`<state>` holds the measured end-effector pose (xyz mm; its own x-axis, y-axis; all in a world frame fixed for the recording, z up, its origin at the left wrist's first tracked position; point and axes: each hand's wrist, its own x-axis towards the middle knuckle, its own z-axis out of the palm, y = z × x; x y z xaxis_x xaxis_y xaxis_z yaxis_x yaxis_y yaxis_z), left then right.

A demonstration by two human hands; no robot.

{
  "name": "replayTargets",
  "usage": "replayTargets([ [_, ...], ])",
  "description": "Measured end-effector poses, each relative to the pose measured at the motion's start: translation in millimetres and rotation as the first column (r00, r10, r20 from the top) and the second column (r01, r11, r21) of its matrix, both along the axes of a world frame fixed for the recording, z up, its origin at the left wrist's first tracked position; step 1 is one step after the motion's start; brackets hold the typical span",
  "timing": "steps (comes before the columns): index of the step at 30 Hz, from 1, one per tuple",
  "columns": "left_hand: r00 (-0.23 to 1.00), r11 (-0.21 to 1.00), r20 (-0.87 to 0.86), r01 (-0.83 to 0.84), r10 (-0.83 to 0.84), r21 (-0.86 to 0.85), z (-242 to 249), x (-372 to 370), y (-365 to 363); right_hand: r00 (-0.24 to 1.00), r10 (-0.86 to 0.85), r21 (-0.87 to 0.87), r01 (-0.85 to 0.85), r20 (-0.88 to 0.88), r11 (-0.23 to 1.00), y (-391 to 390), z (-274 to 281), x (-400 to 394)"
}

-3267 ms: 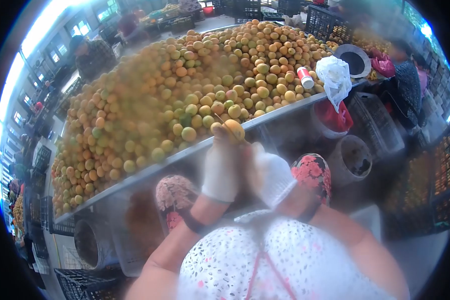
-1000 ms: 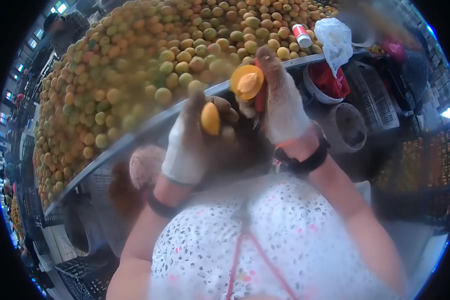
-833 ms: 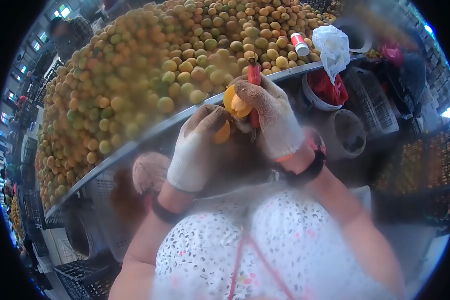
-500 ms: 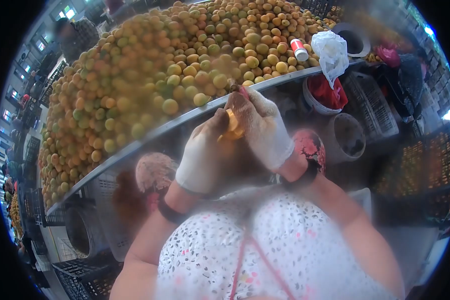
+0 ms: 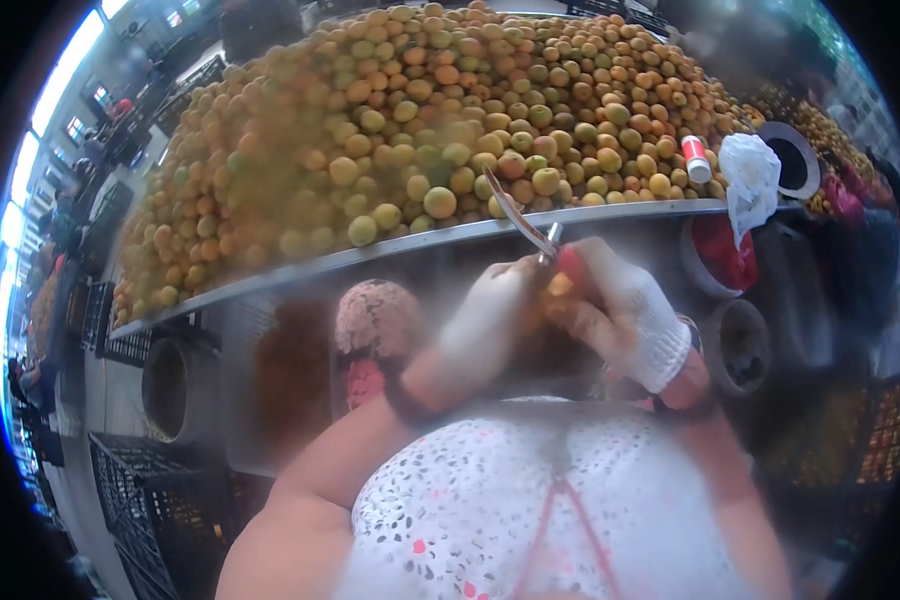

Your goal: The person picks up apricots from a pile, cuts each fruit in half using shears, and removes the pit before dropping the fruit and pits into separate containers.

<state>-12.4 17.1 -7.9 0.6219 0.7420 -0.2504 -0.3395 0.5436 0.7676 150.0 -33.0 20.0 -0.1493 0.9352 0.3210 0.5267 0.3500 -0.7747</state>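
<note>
Both my hands wear white knitted gloves with brown stains and meet in front of the fruit table's edge. My right hand is closed around the red handle of a curved-blade knife, whose blade points up and left toward the fruit. A small orange piece of fruit shows at my right fingers. My left hand is closed close beside it, touching or nearly touching the knife's base. What the left fingers hold is hidden and blurred. Beyond the hands lies a big heap of yellow-orange round fruit.
A metal table edge runs in front of me. A red-and-white bottle, a white plastic bag and a ring-shaped object lie at the right. Below stand a bucket with red lining, a round bin and black crates.
The view has shifted, and both hands appear farther right and lower. The knife blade now shows clearly above them. The larger orange fruit between the hands is now mostly hidden.
</note>
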Motion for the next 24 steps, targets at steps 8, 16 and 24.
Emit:
replayTargets([
  [8,0.976,0.991,-0.220,0.036,-0.008,0.126,-3.8,-4.6,-1.5,0.992,-0.098,-0.066,0.103,0.076,0.992,-0.9,-0.6,-9.6],
  [16,0.964,0.959,-0.256,0.008,0.068,0.284,-0.8,-14.0,-15.0,0.983,-0.139,-0.078,0.131,-0.120,0.988,-5.5,4.8,-25.0],
  [24,0.870,0.767,-0.488,0.267,0.068,0.584,10.5,-39.5,-6.1,0.840,-0.362,-0.414,0.184,-0.404,0.891,-1.2,-13.2,-18.8],
])
